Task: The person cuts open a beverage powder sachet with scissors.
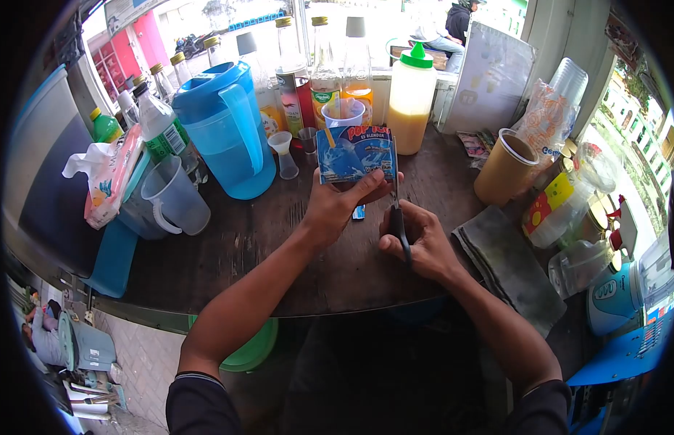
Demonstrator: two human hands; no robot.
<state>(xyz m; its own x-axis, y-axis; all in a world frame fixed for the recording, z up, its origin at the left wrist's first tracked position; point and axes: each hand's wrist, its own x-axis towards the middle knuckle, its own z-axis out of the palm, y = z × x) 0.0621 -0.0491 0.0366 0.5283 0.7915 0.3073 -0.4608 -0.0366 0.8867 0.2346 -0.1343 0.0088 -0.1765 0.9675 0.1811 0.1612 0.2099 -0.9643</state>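
Note:
A blue drink-powder sachet (355,156) with red lettering is held up over the middle of the table. My left hand (344,203) grips it along its lower edge, thumb across the front. Black-handled scissors (401,230) are in my right hand (424,243), fingers curled around the handles. The blades point up along the sachet's right edge. A small blue scrap (359,212) lies on the table just below the sachet. Behind the sachet stands a clear plastic cup (343,112), partly hidden by it.
A blue pitcher (232,138), a measuring jug (175,196) and several syrup bottles stand left and behind. A squeeze bottle (412,101) with a green cap is at the back. To the right are a brown container (505,168), a folded dark cloth (507,264) and a blue blender base (614,299).

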